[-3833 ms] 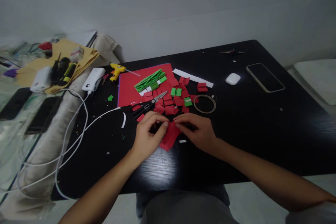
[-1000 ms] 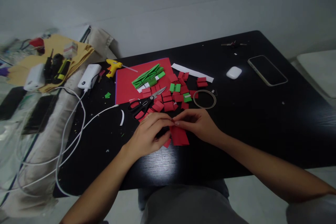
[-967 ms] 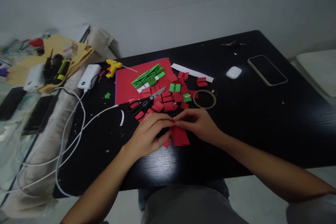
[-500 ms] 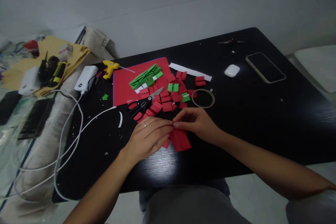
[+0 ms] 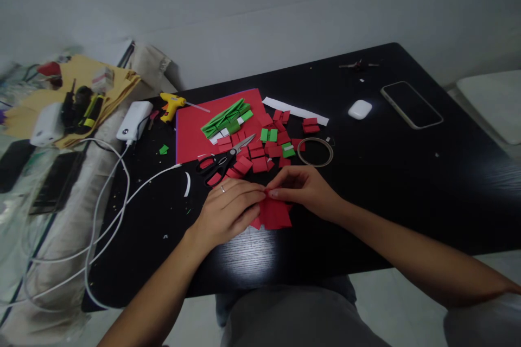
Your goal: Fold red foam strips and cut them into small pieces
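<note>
Evidently, a folded red paper piece [image 5: 275, 214] is pinched at its upper edge by the fingers of the left hand [image 5: 228, 209] and the right hand [image 5: 313, 194], brought nearly tip to tip, presumably so that the edge can be steadied from both sides; the left thumb is hidden. The paper is held near the front of the table [image 5: 366, 195], its lower part left free. Scissors [image 5: 234, 151] are laid across small red folded pieces [image 5: 259, 165], probably for easy reach, while the tape roll [image 5: 315, 165] is set flat beside them, perhaps against rolling.
</note>
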`<state>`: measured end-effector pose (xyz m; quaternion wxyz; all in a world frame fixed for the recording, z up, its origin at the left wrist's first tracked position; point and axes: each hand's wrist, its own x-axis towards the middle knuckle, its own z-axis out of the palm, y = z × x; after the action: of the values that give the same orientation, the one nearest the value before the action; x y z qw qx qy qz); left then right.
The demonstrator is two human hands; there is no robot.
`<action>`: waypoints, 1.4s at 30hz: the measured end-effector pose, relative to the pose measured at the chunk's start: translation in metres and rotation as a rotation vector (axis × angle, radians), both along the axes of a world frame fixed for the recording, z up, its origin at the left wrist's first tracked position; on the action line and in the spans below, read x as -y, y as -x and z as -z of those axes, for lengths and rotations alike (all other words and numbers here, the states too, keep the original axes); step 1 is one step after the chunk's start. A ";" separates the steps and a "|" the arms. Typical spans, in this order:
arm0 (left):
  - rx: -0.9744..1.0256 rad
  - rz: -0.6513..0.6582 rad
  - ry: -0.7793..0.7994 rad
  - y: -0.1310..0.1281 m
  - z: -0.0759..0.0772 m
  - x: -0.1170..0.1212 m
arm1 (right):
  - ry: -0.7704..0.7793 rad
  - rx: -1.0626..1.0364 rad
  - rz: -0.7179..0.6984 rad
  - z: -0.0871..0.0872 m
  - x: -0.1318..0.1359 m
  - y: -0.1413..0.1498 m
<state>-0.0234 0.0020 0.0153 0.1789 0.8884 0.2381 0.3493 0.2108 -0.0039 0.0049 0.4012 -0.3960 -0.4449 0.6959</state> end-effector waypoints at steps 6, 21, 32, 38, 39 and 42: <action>0.008 0.007 -0.004 0.000 0.000 -0.001 | 0.029 -0.024 0.015 0.000 0.001 0.000; 0.059 0.025 -0.006 -0.004 0.000 0.000 | 0.083 -0.040 -0.002 0.005 -0.001 0.000; 0.062 0.027 -0.005 -0.004 0.004 0.002 | 0.065 -0.054 -0.067 0.008 -0.004 -0.001; 0.019 0.068 0.061 -0.007 0.003 0.004 | 0.116 -0.063 -0.246 0.004 -0.011 -0.010; 0.023 0.071 0.075 -0.007 0.003 0.005 | 0.121 -0.058 -0.266 0.004 -0.012 -0.011; 0.045 0.078 0.119 -0.010 0.001 0.005 | 0.144 -0.061 -0.316 0.003 -0.012 -0.013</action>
<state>-0.0137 -0.0033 0.0147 0.2498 0.8768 0.2197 0.3472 0.2237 0.0083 0.0023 0.2706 -0.3275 -0.4382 0.7922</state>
